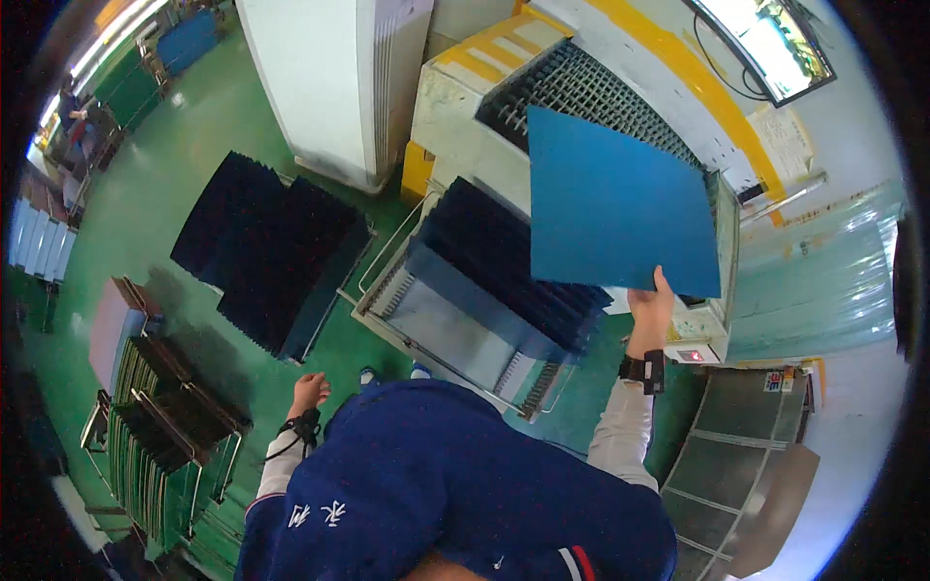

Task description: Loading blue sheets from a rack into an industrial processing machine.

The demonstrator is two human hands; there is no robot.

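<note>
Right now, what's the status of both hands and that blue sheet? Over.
Right hand gripping blue sheet by its near edge. Left hand apparently empty. Sheet hiding part of roller bed.

A thin, flat blue panel (622, 205), four-sided with nearly straight edges and a plain, unmarked-looking face, is at two o'clock in the head view, its broad side showing. The right hand (650, 310) grips its lower edge, at the panel's five o'clock.
</note>
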